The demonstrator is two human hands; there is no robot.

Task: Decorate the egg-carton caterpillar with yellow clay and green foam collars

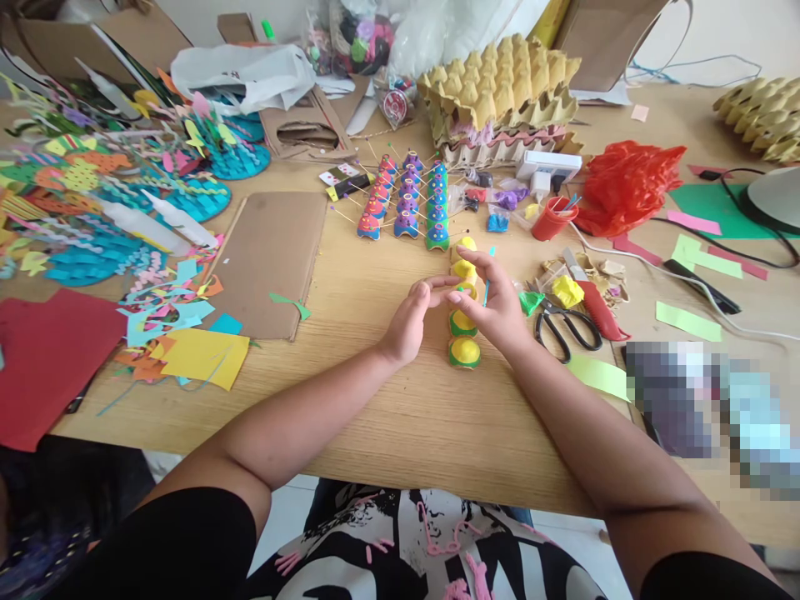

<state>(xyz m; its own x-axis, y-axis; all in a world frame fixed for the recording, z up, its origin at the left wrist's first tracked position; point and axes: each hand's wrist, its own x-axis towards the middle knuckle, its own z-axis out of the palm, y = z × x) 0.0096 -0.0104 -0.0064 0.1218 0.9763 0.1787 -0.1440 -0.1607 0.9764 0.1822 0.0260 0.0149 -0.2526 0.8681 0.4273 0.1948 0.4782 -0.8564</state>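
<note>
A strip of egg-carton cups [464, 351], coated in yellow with green lower edges, lies lengthwise before me. My left hand [406, 325] reaches over its middle from the left, fingers stretched out. From the right comes my right hand [500, 304], its thumb and fingers spread apart above the same strip. A small green bit [462, 289] shows where the left fingertips and right thumb meet; whether either one grips it is unclear. The hands partly cover the middle cups. Just beyond stand three finished-looking egg-carton caterpillars, red-blue [378, 200], purple [407, 196] and blue-green [437, 204], with pin-like feelers.
Right of my hand lie black scissors [568, 325], a red cutter [600, 312], yellow clay [567, 290] and green clay [531, 302]. Egg trays [500, 92] are stacked behind. Cardboard [268, 267], glue bottles [143, 227] and paper scraps [206, 358] cover the left.
</note>
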